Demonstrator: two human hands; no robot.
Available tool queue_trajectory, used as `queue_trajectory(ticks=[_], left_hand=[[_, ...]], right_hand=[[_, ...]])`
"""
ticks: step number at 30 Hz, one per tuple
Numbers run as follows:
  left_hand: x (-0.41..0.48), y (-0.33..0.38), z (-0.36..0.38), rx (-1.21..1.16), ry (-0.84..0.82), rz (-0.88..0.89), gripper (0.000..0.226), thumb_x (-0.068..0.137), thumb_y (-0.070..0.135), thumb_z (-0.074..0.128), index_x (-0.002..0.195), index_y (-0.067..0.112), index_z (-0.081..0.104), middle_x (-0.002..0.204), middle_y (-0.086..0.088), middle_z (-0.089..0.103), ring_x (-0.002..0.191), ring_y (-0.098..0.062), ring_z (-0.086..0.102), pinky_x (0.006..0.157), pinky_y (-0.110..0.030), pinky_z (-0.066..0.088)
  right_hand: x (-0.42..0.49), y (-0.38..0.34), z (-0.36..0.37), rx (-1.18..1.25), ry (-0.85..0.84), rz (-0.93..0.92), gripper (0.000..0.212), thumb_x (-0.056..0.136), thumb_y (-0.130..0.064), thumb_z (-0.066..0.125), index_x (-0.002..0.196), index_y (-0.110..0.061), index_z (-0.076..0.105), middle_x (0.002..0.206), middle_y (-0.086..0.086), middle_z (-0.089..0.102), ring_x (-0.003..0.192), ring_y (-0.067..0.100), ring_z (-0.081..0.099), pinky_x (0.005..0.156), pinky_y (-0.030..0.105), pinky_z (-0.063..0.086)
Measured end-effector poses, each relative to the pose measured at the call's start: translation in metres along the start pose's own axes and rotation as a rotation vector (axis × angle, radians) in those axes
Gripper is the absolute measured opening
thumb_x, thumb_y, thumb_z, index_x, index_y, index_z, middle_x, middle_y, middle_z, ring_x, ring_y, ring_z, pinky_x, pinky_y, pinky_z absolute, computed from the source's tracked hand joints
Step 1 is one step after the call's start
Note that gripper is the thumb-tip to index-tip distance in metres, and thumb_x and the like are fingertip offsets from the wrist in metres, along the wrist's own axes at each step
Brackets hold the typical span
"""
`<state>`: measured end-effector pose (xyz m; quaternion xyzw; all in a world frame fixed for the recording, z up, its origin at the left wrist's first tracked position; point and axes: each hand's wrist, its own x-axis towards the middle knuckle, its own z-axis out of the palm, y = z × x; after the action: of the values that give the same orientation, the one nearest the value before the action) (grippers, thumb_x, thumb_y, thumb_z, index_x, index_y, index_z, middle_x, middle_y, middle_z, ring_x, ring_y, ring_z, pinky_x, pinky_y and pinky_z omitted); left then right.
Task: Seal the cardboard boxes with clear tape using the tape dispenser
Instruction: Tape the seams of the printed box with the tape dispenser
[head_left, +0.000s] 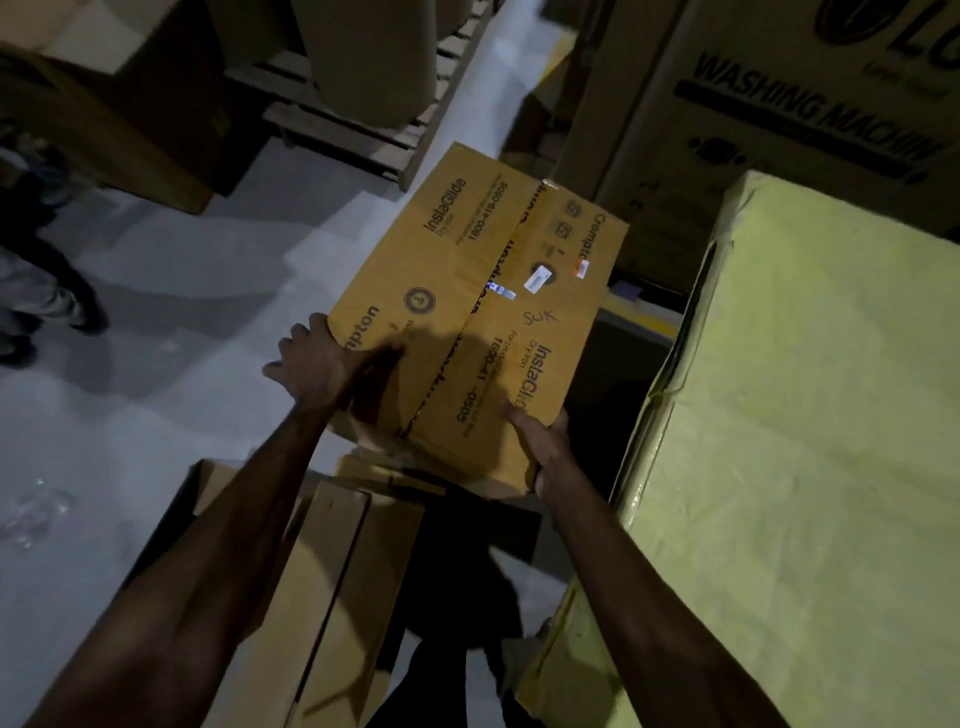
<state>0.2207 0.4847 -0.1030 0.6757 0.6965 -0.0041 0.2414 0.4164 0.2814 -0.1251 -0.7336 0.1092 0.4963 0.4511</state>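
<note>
Cardboard box (467, 312), printed "InstaGlide" and "Crompton", sits between the two hands. The left hand (311, 358) clamps its near left corner with fingers curled over the edge. The right hand (540, 441) pinches the near right corner, thumb on top and fingers wrapped underneath. Gripping opposite corners like this probably keeps the box level and under control while it is carried or set in place. Whether its underside already rests on the carton (332, 571) below the wrists cannot be told. The centre seam (488, 301) runs away from the hands between the two top flaps, which lie down but look slightly uneven near the wrists. I judge the box is being positioned for taping, not taped yet, since neither hand carries a dispenser and none is in view. Beneath and to the left of the left hand is a pale, smooth floor (182, 260), dimly lit. Just right of the right hand stands a tall bundle in yellow wrapping (805, 415). Beyond the box are a washing machine carton (779, 130) and a wooden pallet (353, 130) with big brown rolls (363, 62), so this looks like a warehouse aisle. Another person's legs (41, 291) show far left of the left hand.
</note>
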Motion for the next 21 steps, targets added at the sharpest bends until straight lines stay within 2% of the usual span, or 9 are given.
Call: queue_trajectory(ticks=[2,5,8,10,14,18,21], left_hand=[[-0.016,0.019,-0.025,0.038,0.144,0.007,0.123,0.055,0.108,0.047,0.129,0.01,0.055,0.131,-0.021,0.058,0.122,-0.043,0.053,0.101,-0.061,0.035],[-0.037,0.038,-0.069,0.054,0.26,-0.018,0.121,0.061,0.105,0.045,0.13,0.007,0.057,0.136,-0.025,0.056,0.125,-0.045,0.052,0.106,-0.061,0.033],[-0.067,0.046,-0.112,0.073,0.357,-0.074,0.125,0.059,0.105,0.047,0.135,0.005,0.055,0.14,-0.026,0.052,0.128,-0.046,0.05,0.108,-0.061,0.031],[-0.088,0.042,-0.133,0.045,0.41,-0.087,0.124,0.057,0.104,0.051,0.134,0.008,0.056,0.14,-0.024,0.054,0.129,-0.045,0.051,0.107,-0.06,0.031],[-0.153,0.049,-0.172,-0.144,0.56,-0.039,0.121,0.049,0.106,0.055,0.126,0.013,0.059,0.131,-0.021,0.062,0.12,-0.042,0.059,0.102,-0.059,0.043],[-0.257,0.091,-0.205,-0.147,0.769,-0.014,0.114,0.061,0.098,0.058,0.133,0.01,0.054,0.137,-0.022,0.053,0.13,-0.04,0.048,0.105,-0.058,0.033],[-0.334,0.127,-0.202,-0.232,0.829,0.053,0.109,0.064,0.095,0.056,0.136,0.012,0.052,0.14,-0.019,0.051,0.132,-0.037,0.046,0.107,-0.058,0.03]], right_hand=[[-0.007,-0.009,-0.002,0.016,0.007,-0.058,0.085,0.07,-0.035,0.094,0.14,-0.031,0.046,0.117,-0.002,0.068,0.101,0.022,0.065,0.083,0.043,0.057],[-0.021,-0.025,-0.005,0.05,-0.047,-0.157,0.081,0.056,-0.046,0.098,0.125,-0.035,0.057,0.116,-0.002,0.072,0.104,0.024,0.069,0.089,0.054,0.06],[-0.048,-0.041,-0.009,0.025,-0.156,-0.277,0.09,0.05,-0.059,0.097,0.13,-0.039,0.06,0.116,-0.008,0.074,0.107,0.022,0.07,0.091,0.052,0.06],[-0.072,-0.056,-0.017,-0.016,-0.137,-0.345,0.094,0.05,-0.06,0.093,0.134,-0.037,0.058,0.114,-0.01,0.073,0.107,0.021,0.068,0.094,0.048,0.058],[-0.122,-0.091,-0.055,-0.049,-0.184,-0.508,0.097,0.051,-0.062,0.093,0.135,-0.037,0.054,0.113,-0.013,0.073,0.105,0.017,0.069,0.094,0.045,0.058],[-0.186,-0.117,-0.129,0.002,-0.208,-0.694,0.082,0.051,-0.058,0.095,0.122,-0.037,0.058,0.109,-0.01,0.075,0.098,0.015,0.073,0.087,0.046,0.062],[-0.232,-0.127,-0.214,0.024,-0.202,-0.812,0.08,0.052,-0.055,0.096,0.119,-0.04,0.056,0.11,-0.009,0.075,0.099,0.016,0.074,0.087,0.046,0.062]])
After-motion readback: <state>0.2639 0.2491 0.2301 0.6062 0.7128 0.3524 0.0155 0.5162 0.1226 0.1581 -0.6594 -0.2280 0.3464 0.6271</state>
